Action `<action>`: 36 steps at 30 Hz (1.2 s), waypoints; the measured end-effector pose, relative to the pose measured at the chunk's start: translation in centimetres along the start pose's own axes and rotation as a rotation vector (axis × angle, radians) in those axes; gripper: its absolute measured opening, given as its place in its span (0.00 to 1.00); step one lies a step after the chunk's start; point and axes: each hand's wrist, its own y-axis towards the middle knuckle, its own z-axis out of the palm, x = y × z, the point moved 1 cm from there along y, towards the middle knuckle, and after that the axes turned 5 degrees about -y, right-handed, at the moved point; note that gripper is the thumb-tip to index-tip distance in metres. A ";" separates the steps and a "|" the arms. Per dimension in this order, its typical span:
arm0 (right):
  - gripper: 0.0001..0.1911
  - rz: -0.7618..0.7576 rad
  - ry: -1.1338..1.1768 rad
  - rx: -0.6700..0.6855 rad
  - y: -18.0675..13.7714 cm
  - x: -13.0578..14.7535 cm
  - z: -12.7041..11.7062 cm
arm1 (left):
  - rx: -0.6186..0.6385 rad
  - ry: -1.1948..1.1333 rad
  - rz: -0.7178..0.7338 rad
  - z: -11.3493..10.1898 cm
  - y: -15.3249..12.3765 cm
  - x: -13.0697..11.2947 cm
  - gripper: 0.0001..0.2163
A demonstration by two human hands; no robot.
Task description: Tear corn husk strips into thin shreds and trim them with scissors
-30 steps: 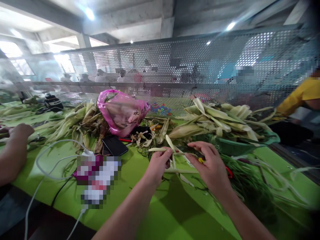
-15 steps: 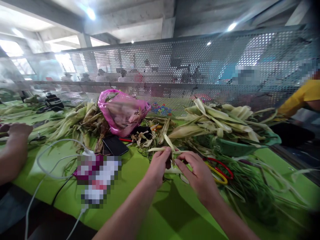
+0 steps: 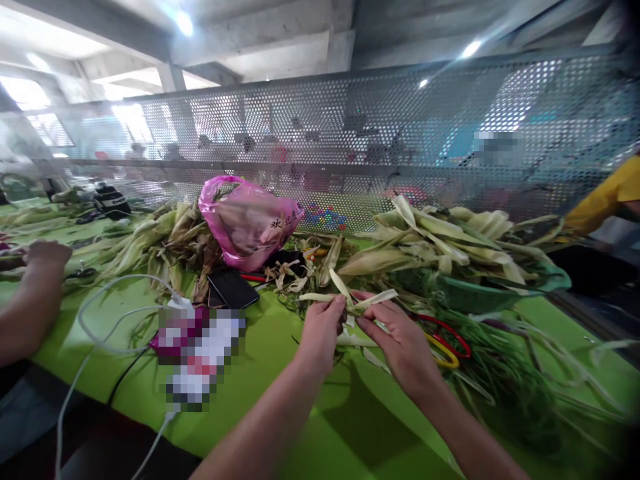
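Observation:
My left hand is closed, thumb against fingers, on pale corn husk strips that cross in front of me; one end points up, another sticks out to the left. My right hand is just to the right, its fingers pinched on a strip of the same husk, whose end rises past the fingertips. Scissors with red and yellow handles lie beside my right hand, partly hidden by it. Under my hands, loose husk pieces rest on the green table.
A green basket heaped with corn husks stands at right, with green strands before it. Behind are a pink plastic bag, a dark phone and more husks. White cables lie left, near another person's arm.
The husk strip at my right hand now rises to the right above the fingers, where it lay lower before. My left hand keeps its pinch. The whole view has shifted slightly.

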 end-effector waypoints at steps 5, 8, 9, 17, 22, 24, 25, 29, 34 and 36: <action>0.11 0.205 0.244 0.003 -0.1 -0.8 0.4 | 0.083 0.083 -0.007 -0.5 0.4 0.0 0.19; 0.12 0.351 0.535 -0.004 -0.2 -1.1 0.9 | 0.143 0.133 0.032 -0.5 0.2 0.0 0.17; 0.12 0.384 0.618 -0.024 -0.2 -1.1 1.0 | 0.160 0.136 0.037 -0.4 0.1 0.1 0.16; 0.15 0.504 0.835 -0.201 -0.1 -1.1 0.6 | 0.439 0.092 -0.242 -1.0 0.0 -1.0 0.30; 0.12 0.432 0.787 -0.134 0.2 -1.3 -0.8 | 0.662 -0.034 -0.309 -2.2 0.6 -2.6 0.46; 0.12 0.431 0.796 -0.105 0.3 -1.3 -1.5 | 0.723 -0.098 -0.327 -2.4 0.3 -3.0 0.48; 0.12 0.432 0.802 -0.082 0.3 -1.2 -1.8 | 0.753 -0.119 -0.332 -2.4 0.2 -3.1 0.49; 0.11 0.400 0.760 0.001 0.2 -0.9 -2.7 | 0.820 -0.088 -0.326 -2.3 -0.4 -3.1 0.46; 0.13 0.338 0.566 0.046 0.3 -0.5 -2.1 | 0.496 0.255 -0.143 -1.6 0.1 -1.3 0.21; 0.14 0.309 0.470 0.042 0.3 -0.5 -1.7 | 0.458 0.315 -0.118 -1.3 0.3 -0.5 0.21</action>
